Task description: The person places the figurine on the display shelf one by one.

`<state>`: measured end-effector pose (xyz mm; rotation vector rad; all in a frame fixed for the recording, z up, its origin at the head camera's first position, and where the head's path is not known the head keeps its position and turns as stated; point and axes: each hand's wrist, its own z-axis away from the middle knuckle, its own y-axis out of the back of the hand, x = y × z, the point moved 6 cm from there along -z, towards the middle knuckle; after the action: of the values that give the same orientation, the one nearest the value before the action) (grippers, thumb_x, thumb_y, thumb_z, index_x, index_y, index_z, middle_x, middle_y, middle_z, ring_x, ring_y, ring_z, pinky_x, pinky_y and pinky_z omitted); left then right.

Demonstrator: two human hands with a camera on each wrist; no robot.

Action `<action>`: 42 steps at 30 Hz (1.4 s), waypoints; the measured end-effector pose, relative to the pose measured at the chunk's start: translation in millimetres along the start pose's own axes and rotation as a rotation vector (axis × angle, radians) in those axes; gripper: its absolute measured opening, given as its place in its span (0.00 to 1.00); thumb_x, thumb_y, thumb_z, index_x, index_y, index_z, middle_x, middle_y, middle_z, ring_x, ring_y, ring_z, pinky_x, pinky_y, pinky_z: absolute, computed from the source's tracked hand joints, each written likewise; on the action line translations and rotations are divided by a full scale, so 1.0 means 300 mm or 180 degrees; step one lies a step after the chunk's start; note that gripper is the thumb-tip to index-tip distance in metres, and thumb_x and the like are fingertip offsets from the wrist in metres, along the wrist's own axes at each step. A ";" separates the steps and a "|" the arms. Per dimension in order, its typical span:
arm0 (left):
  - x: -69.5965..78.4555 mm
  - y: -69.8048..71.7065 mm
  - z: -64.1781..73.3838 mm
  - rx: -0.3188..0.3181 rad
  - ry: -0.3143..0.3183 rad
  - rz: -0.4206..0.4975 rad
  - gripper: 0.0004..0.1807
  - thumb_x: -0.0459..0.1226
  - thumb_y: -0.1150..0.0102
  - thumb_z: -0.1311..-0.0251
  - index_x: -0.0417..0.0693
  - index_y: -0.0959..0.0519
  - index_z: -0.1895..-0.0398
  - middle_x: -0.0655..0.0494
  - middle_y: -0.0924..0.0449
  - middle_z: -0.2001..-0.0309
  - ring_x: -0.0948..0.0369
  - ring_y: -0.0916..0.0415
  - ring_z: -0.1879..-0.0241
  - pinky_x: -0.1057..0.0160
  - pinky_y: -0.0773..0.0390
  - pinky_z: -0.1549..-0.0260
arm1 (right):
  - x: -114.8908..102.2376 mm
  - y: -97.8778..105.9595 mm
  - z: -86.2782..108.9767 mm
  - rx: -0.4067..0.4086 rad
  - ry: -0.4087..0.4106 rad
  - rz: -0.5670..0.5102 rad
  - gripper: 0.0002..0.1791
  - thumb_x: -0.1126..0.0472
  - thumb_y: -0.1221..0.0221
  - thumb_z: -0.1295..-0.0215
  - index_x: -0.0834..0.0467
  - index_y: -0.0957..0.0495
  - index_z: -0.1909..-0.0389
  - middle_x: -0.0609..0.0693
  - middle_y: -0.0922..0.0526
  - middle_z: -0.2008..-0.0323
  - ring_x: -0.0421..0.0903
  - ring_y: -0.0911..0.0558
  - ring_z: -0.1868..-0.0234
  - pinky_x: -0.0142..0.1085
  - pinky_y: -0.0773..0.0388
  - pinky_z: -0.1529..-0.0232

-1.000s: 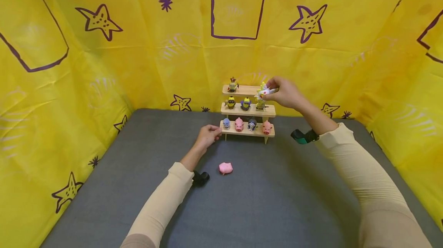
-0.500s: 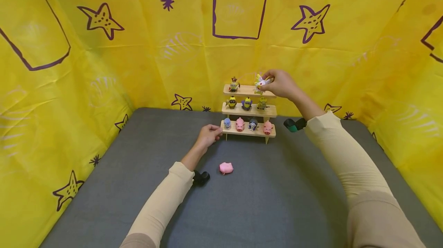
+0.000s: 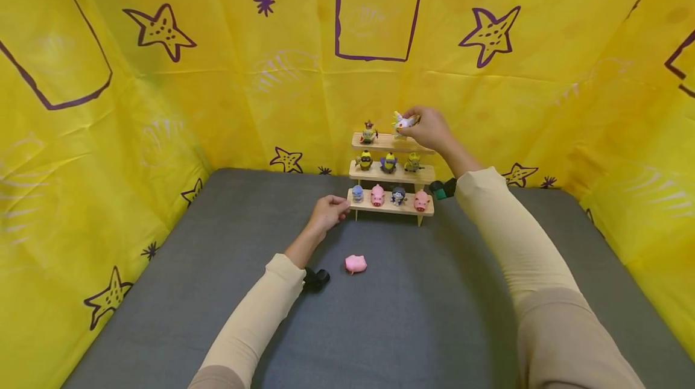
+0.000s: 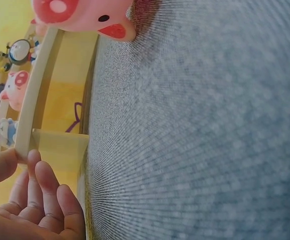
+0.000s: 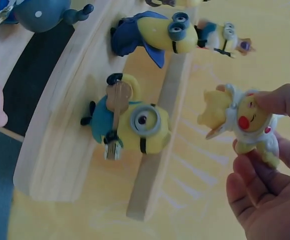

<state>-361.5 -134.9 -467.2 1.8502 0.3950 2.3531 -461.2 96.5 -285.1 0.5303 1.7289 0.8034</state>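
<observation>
My left hand [image 3: 327, 214] pinches the left end of the lowest shelf of a three-tier wooden display stand [image 3: 380, 177], thumb on top and fingertips below. In my right hand [image 3: 429, 126] is a small figurine [image 5: 250, 117] in a white costume with a yellow face and red cheeks. Its place is just over the top shelf, right of a figurine with a crown [image 3: 368, 133]. Close by in the right wrist view, a one-eyed minion figurine with a guitar [image 5: 145, 120] stands on the middle shelf.
A pink toy pig [image 3: 355, 264] lies on the grey tabletop [image 3: 423, 316] in front of the stand. Several figurines, among them another pink pig [image 3: 377, 196], line the lowest shelf. Behind hangs a yellow printed cloth [image 3: 293, 117].
My right hand has moved left and slightly up with the white-costumed figurine, from the stand's right end to over the top shelf. My left hand keeps its hold on the lowest shelf.
</observation>
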 end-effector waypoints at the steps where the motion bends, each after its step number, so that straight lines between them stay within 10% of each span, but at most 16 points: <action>1: 0.000 0.000 -0.001 0.0000 0.0000 0.0002 0.14 0.41 0.42 0.33 0.41 0.21 0.52 0.48 0.17 0.61 0.62 0.26 0.69 0.66 0.26 0.67 | -0.001 -0.006 -0.004 -0.0010 0.0006 0.0012 0.23 0.58 0.37 0.37 0.65 0.25 0.45 0.63 0.22 0.52 0.52 0.26 0.59 0.38 0.28 0.61; 42: 0.001 -0.003 0.001 -0.0006 0.0005 0.0019 0.14 0.41 0.42 0.33 0.41 0.21 0.52 0.48 0.18 0.62 0.62 0.26 0.69 0.64 0.26 0.66 | 0.019 -0.053 -0.013 -0.0063 0.0172 0.0091 0.34 0.56 0.41 0.33 0.59 0.39 0.29 0.65 0.29 0.39 0.61 0.29 0.39 0.54 0.30 0.43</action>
<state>-361.2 -133.9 -467.1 1.8514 0.3878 2.3580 -465.8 88.8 -299.9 0.5252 1.7645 0.8612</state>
